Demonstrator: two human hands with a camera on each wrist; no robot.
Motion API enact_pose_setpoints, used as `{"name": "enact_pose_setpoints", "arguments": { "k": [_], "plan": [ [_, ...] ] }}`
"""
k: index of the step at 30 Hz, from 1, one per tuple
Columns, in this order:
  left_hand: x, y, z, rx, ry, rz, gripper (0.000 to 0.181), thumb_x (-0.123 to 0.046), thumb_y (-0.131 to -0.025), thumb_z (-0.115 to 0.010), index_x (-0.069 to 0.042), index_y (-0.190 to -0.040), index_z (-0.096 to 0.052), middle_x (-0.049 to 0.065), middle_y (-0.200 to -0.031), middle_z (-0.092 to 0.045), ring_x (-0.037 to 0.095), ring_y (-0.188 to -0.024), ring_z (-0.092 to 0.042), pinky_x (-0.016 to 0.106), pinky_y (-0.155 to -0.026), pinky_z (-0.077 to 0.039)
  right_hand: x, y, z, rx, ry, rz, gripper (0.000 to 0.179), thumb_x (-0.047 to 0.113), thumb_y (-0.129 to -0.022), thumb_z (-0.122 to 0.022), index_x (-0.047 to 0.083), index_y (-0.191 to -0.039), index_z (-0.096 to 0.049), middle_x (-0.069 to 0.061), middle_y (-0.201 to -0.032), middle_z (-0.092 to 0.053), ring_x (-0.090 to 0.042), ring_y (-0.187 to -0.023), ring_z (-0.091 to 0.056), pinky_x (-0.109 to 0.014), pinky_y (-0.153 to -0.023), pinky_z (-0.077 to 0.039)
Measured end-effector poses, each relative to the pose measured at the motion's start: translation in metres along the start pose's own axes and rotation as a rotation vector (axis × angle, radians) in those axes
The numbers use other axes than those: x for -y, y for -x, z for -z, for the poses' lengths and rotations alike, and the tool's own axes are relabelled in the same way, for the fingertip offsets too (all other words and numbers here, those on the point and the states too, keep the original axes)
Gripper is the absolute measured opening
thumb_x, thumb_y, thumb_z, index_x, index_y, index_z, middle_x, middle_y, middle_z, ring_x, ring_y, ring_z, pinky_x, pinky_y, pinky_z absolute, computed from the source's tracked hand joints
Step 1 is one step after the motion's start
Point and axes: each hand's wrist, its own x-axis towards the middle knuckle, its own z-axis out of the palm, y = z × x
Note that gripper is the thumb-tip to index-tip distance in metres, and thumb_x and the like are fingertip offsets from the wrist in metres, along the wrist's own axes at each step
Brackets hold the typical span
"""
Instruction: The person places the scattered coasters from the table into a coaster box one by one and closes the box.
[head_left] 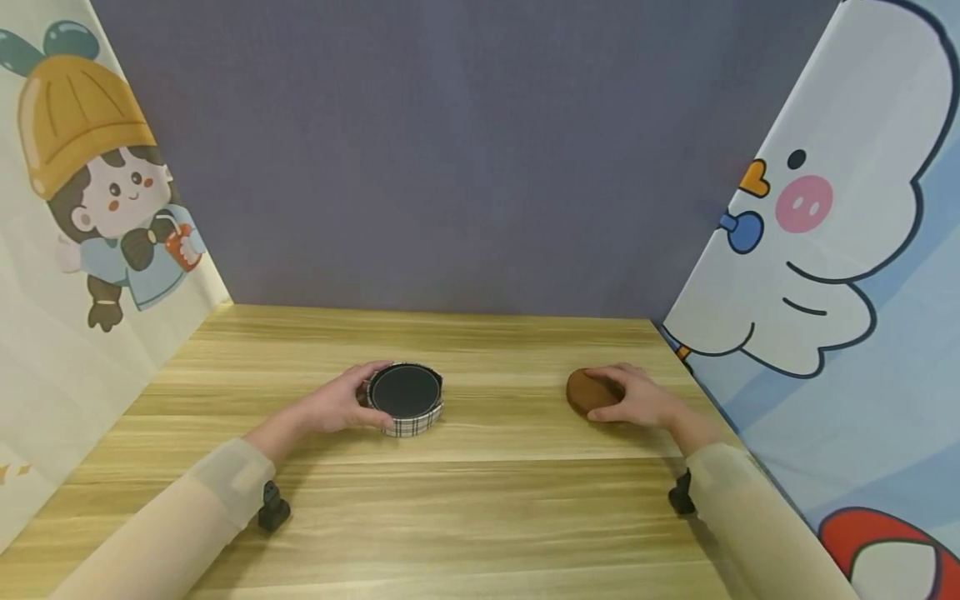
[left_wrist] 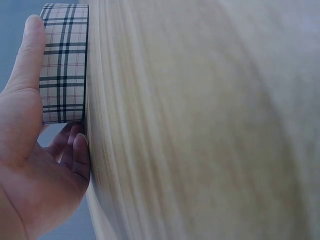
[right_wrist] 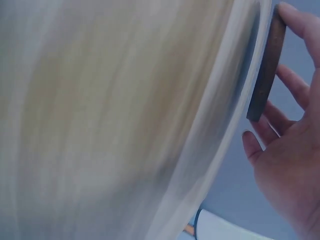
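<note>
My left hand (head_left: pixel 339 405) grips a round, shallow box (head_left: pixel 408 425) from its left side, thumb along the near wall and fingers around the back. The box has a flat black top and a white-and-black plaid wall, which shows close up in the left wrist view, sitting on the wood surface. Over at the right, my right hand (head_left: pixel 640 399) holds a thin, round brown disc (head_left: pixel 582 395), like a coaster, by its right edge between thumb and fingers. In the right wrist view the brown disc (right_wrist: pixel 269 65) appears edge-on and tilted, its lower end apart from the tabletop.
Both things are on or over a light wood-grain table (head_left: pixel 480 517). A grey panel (head_left: pixel 450 158) rises behind it. Cartoon-printed walls stand at the left (head_left: pixel 45 367) and right (head_left: pixel 892 400). Black wrist mounts (head_left: pixel 273 507) hang below the sleeves.
</note>
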Motion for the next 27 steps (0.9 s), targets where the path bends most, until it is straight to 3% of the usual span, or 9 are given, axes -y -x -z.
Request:
{"name": "enact_pose_setpoints", "arguments": {
  "k": [10,20,27],
  "plan": [
    [-0.001,0.001,-0.001,-0.002,0.010,0.038,0.111,-0.029,-0.086,-0.097,-0.001,-0.170,-0.030,0.034,-0.157,-0.045,0.039,-0.129,-0.065,0.048,-0.109,-0.052,0.039,-0.008,-0.008,-0.015,-0.013,0.076,0.089,0.055,-0.086,-0.090,0.025,-0.162,-0.056,-0.022,-0.164,-0.047,-0.050,-0.149,-0.039,-0.075,-0.111,-0.041],
    [-0.001,0.001,-0.001,-0.006,0.008,0.037,0.112,-0.029,-0.086,-0.098,-0.001,-0.170,-0.030,0.034,-0.155,-0.047,0.037,-0.126,-0.066,0.040,-0.103,-0.054,0.080,-0.022,-0.018,-0.013,-0.065,0.139,0.086,0.057,-0.085,-0.090,0.036,-0.161,-0.056,-0.013,-0.167,-0.045,-0.043,-0.155,-0.034,-0.073,-0.116,-0.038],
    [0.000,0.002,0.000,-0.017,0.011,0.049,0.112,-0.029,-0.085,-0.098,-0.002,-0.171,-0.031,0.033,-0.155,-0.049,0.038,-0.129,-0.066,0.046,-0.110,-0.051,0.108,-0.036,-0.029,-0.015,-0.097,0.205,0.085,0.055,-0.086,-0.091,0.039,-0.161,-0.055,-0.008,-0.166,-0.047,-0.037,-0.155,-0.035,-0.068,-0.120,-0.035]
  ]
}}
